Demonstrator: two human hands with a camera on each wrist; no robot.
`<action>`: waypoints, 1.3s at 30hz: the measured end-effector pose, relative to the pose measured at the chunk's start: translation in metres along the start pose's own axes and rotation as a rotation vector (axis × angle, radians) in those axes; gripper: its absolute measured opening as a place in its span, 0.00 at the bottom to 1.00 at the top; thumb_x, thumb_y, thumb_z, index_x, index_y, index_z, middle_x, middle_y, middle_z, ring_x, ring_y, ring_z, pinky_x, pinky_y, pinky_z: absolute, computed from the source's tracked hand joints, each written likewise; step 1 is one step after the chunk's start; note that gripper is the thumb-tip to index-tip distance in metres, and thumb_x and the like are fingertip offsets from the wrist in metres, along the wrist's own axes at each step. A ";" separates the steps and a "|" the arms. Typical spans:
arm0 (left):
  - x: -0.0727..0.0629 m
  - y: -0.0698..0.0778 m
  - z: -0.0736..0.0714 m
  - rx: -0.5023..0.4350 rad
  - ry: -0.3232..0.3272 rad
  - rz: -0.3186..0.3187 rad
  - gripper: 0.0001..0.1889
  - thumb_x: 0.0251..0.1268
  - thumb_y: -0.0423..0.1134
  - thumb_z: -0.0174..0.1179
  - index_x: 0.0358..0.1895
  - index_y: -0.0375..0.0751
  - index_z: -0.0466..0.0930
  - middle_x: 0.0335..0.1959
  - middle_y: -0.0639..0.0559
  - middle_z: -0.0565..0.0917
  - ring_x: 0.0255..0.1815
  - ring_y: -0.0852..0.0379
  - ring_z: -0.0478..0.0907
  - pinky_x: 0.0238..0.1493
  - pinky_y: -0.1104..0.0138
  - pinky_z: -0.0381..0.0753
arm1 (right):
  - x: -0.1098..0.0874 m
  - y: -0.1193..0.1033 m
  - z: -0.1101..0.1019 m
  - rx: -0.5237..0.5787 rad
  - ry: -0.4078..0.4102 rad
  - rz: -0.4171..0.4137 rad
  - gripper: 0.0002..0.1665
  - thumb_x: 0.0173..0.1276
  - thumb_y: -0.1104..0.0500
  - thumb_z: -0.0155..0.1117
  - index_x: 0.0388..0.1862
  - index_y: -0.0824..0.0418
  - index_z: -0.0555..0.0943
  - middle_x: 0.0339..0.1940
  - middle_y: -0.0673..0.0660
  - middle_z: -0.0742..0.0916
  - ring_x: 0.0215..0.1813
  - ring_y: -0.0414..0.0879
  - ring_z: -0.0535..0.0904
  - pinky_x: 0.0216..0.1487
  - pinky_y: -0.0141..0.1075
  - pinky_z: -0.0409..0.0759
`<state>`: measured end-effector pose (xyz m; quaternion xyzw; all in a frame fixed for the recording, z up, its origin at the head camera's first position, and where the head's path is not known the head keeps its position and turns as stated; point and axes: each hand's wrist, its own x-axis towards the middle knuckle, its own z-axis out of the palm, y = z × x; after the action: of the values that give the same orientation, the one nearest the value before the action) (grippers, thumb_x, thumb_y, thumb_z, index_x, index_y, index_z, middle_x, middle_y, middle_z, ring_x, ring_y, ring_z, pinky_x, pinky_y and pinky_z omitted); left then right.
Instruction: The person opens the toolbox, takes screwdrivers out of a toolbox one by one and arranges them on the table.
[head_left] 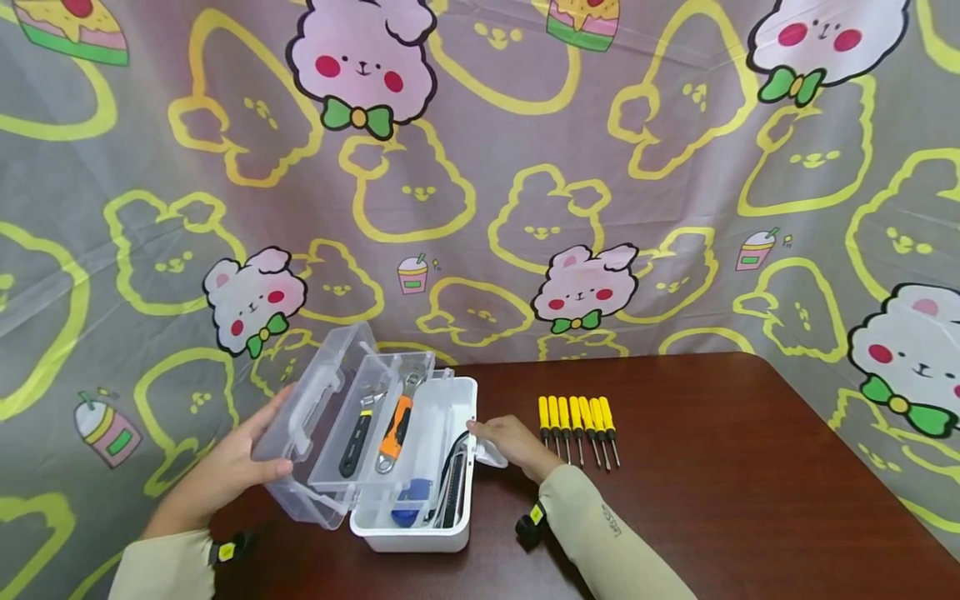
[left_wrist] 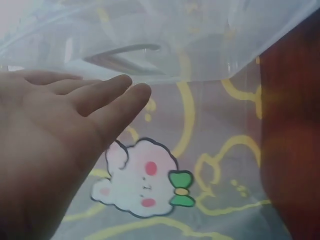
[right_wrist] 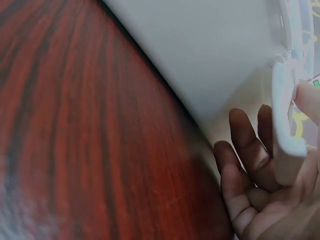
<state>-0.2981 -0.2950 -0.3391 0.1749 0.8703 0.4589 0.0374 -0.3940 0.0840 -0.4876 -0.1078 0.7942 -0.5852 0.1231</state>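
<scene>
A white toolbox stands with its clear lid tilted up to the left. My left hand supports the lid from outside; its fingers lie straight against the clear plastic in the left wrist view. On the box's right side my right hand holds the white latch, thumb on one side and bent fingers on the other. The raised clear tray carries a black-handled adjustable wrench and an orange-handled one. Below it lie a blue item and several dark, slender items.
Several yellow-handled screwdrivers lie in a row on the dark wooden table, right of the toolbox. A curtain printed with cartoon animals hangs close behind the table and along its left side.
</scene>
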 end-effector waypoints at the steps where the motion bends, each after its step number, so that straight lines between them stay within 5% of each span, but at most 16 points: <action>1: 0.000 0.002 0.002 0.023 0.013 0.003 0.51 0.59 0.40 0.66 0.79 0.49 0.38 0.74 0.33 0.49 0.64 0.32 0.56 0.54 0.30 0.62 | 0.000 0.000 0.000 -0.001 0.000 0.003 0.33 0.66 0.35 0.60 0.13 0.54 0.67 0.13 0.46 0.62 0.20 0.42 0.57 0.24 0.35 0.60; 10: 0.006 0.027 0.021 0.285 0.116 0.058 0.53 0.55 0.45 0.70 0.79 0.52 0.41 0.77 0.39 0.47 0.72 0.31 0.48 0.58 0.28 0.52 | 0.001 -0.002 -0.001 -0.004 0.002 0.003 0.34 0.65 0.33 0.61 0.12 0.53 0.64 0.12 0.46 0.62 0.18 0.41 0.56 0.22 0.35 0.59; 15: 0.011 0.044 0.034 0.430 0.123 0.067 0.54 0.53 0.50 0.72 0.78 0.41 0.48 0.77 0.41 0.52 0.71 0.33 0.55 0.59 0.32 0.59 | 0.002 -0.001 -0.003 0.009 0.005 -0.010 0.34 0.64 0.34 0.62 0.11 0.53 0.64 0.12 0.46 0.62 0.17 0.41 0.56 0.22 0.34 0.58; 26: 0.025 0.075 0.075 0.606 0.096 0.079 0.54 0.43 0.58 0.74 0.73 0.35 0.60 0.75 0.46 0.58 0.60 0.44 0.73 0.50 0.47 0.78 | 0.001 0.001 -0.002 0.000 -0.008 -0.005 0.31 0.67 0.36 0.61 0.14 0.55 0.69 0.17 0.47 0.66 0.24 0.42 0.61 0.27 0.36 0.61; 32: 0.028 0.087 0.099 0.726 0.092 0.084 0.55 0.38 0.60 0.74 0.71 0.34 0.64 0.74 0.44 0.61 0.61 0.44 0.73 0.50 0.50 0.79 | 0.002 0.002 -0.003 -0.007 -0.018 0.001 0.30 0.67 0.35 0.60 0.15 0.55 0.71 0.17 0.47 0.66 0.24 0.42 0.61 0.27 0.36 0.62; 39: 0.033 0.090 0.121 0.803 0.096 0.149 0.52 0.37 0.59 0.72 0.68 0.34 0.68 0.73 0.44 0.63 0.63 0.46 0.72 0.50 0.52 0.79 | 0.002 0.002 -0.004 -0.012 -0.006 0.002 0.29 0.67 0.35 0.60 0.29 0.59 0.84 0.30 0.50 0.79 0.35 0.43 0.70 0.37 0.38 0.69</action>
<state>-0.2768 -0.1421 -0.3326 0.2167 0.9659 0.0919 -0.1076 -0.3971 0.0874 -0.4884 -0.1096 0.7975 -0.5800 0.1251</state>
